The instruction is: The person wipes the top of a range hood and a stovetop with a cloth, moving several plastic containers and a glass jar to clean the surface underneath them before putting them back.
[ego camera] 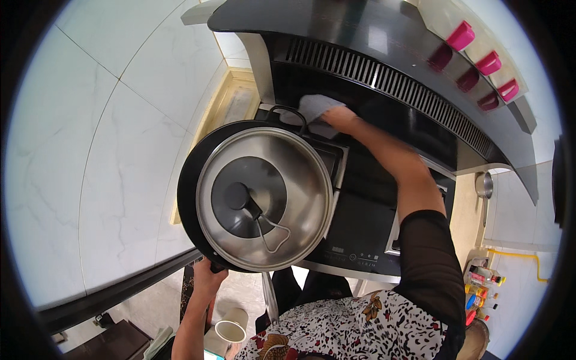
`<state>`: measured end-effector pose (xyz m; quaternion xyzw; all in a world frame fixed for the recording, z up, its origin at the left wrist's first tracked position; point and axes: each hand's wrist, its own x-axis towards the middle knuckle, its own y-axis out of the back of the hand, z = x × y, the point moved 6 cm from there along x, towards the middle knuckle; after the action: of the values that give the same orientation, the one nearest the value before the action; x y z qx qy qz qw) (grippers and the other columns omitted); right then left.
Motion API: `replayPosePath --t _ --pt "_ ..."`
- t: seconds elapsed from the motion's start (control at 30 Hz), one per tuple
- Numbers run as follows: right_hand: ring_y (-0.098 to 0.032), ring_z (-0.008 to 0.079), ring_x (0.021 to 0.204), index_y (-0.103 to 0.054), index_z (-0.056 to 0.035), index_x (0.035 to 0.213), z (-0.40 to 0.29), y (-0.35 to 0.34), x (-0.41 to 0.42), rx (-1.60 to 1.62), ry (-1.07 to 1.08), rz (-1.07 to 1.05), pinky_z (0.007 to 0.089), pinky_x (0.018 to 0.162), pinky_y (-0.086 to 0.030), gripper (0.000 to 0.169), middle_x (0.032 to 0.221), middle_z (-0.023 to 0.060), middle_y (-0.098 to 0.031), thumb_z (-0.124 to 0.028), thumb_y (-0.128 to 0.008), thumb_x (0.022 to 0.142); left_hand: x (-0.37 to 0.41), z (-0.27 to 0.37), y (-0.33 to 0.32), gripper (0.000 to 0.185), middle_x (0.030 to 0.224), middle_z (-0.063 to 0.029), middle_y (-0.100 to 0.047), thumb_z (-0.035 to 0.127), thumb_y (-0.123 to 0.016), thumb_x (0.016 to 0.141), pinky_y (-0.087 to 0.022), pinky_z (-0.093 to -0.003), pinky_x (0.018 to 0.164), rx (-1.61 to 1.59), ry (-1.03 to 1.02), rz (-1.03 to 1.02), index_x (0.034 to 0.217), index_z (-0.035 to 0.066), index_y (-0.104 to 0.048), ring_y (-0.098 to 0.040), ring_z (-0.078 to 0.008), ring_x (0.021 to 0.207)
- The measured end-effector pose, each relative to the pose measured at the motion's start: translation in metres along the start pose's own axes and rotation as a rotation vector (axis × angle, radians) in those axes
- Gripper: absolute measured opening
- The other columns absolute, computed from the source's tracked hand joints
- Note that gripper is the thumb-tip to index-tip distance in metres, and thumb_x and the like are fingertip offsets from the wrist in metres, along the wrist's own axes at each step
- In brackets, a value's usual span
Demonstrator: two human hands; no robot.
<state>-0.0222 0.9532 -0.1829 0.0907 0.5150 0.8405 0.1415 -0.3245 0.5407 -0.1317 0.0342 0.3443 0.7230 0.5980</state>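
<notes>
My left hand (208, 278) grips the dark handle of a black wok (186, 202) on the left side of the stove. A steel lid (306, 180) with a glass centre and a black knob (236, 195) covers most of the wok. A wire loop hangs out from the knob's side. My right hand (340, 118) reaches across to the back of the stove and presses a grey cloth (317, 105) near the foot of the black back panel (382, 126). The wok's far loop handle (288, 109) stands in front of part of the cloth.
A black cooktop (360, 216) with touch controls lies right of the wok. Above hangs a range hood (342, 18) with a slotted grille. A metal handle (270, 294) juts toward me below the wok. Bottles (479, 290) stand far right; a pale bin (233, 324) stands on the floor.
</notes>
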Motion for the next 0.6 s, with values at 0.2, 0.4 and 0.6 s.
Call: replayPosePath --t 0.2,0.4,0.6 --pt "-0.061 0.0219 0.096 -0.064 -0.0118 0.107 0.025 0.093 -0.049 0.822 -0.658 -0.792 0.0334 0.078 -0.050 0.026 0.106 0.0087 -0.062 -0.017 -0.050 0.086 0.015 0.011 -0.025 0.025 0.071 -0.0092 -0.059 0.001 -0.066 0.065 -0.044 -0.0292 0.062 0.000 -0.038 -0.116 0.088 -0.004 -0.060 -0.053 -0.0144 0.066" --pt "-0.062 0.0179 0.077 -0.065 -0.0139 0.087 0.048 0.038 -0.082 -0.022 -0.150 -0.212 0.0325 0.063 -0.047 0.012 0.080 0.0044 -0.063 -0.017 -0.055 0.081 0.028 0.011 -0.045 0.022 0.065 -0.0123 -0.056 0.006 -0.068 0.064 -0.043 -0.0325 0.059 -0.001 -0.117 -0.141 0.081 -0.004 -0.059 -0.053 -0.0191 0.061" --pt "-0.063 0.0196 0.085 -0.062 -0.0083 0.095 0.033 0.073 0.068 0.088 -0.121 0.121 0.0319 0.070 -0.049 0.018 0.090 0.0074 -0.064 -0.013 -0.051 0.082 0.029 0.017 -0.046 0.019 0.061 -0.0123 -0.058 0.008 -0.068 0.064 -0.044 -0.0303 0.056 0.060 -0.084 -0.131 0.076 -0.004 -0.060 -0.055 -0.0165 0.056"
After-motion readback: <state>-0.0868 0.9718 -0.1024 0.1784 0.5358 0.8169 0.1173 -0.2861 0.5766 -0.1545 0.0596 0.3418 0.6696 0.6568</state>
